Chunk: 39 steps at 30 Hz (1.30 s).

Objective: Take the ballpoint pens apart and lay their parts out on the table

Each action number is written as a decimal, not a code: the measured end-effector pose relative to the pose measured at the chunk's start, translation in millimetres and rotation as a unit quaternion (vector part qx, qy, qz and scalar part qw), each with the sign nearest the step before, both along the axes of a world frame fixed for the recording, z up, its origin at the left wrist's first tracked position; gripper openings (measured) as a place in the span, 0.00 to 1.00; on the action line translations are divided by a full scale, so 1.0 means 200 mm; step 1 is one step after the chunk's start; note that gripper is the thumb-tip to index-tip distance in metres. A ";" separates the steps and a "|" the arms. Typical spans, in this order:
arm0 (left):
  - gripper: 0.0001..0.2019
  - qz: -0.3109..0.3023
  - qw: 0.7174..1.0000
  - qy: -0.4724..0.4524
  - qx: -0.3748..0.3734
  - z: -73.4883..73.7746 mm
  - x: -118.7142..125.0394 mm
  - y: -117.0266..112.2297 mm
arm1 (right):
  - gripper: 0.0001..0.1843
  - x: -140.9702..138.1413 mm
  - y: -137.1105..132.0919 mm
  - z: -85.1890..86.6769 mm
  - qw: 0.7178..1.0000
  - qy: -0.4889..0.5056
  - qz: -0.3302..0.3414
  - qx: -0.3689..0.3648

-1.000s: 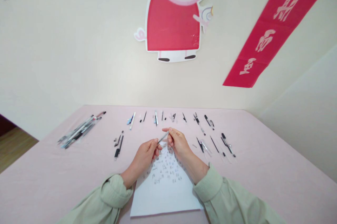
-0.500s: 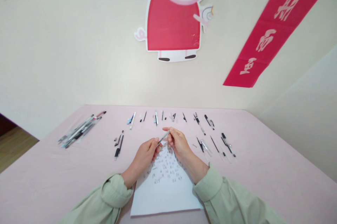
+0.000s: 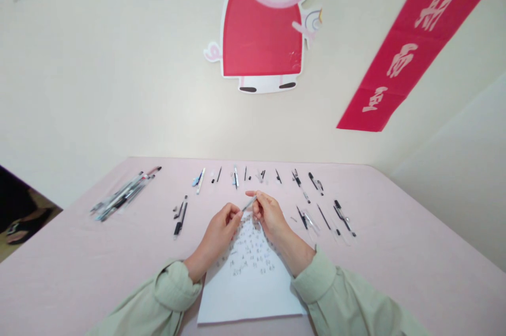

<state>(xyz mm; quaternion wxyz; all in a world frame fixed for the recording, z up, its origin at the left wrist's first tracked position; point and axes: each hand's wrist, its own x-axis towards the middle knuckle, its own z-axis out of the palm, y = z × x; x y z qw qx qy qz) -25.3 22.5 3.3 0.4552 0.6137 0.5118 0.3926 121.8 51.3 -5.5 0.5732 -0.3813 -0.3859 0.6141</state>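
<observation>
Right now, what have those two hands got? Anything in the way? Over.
Left hand: pinching lower end of slim grey piece. Right hand: holding its upper end. Written-on paper beneath; nothing seen in the way, loose pen parts lie apart.

Left sleeve (image 3: pixel 144 304): pale sage-green cloth, toward seven o'clock, softly creased
Left cuff (image 3: pixel 177 286): wide, same green, puffed into folds
Right sleeve (image 3: pixel 356 299): matching green, toward five o'clock, wrinkled
Right cuff (image 3: pixel 316 277): broad band, seam showing

- You have bright, even light, palest on the lower wall (image 3: pixel 185 120).
- The slim rod (image 3: pixel 249 203) you hold and the handwriting (image 3: pixel 254 258) look soft.
- Your edges stretch.
</observation>
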 end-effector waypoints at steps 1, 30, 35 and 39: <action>0.17 0.001 1.000 -0.002 -0.011 0.00 0.00 0.00 | 0.19 0.00 0.00 0.00 1.000 -0.001 -0.001 0.000; 0.14 -0.021 0.999 0.034 0.022 0.00 -0.01 0.01 | 0.21 0.00 0.01 -0.02 1.000 0.010 -0.008 -0.006; 0.12 -0.018 0.999 0.042 -0.001 0.01 -0.01 0.01 | 0.19 0.01 0.01 0.00 0.996 0.069 -0.058 -0.025; 0.09 -0.004 0.999 0.047 -0.012 0.00 -0.01 0.01 | 0.18 0.03 0.03 0.01 0.991 0.088 -0.092 -0.047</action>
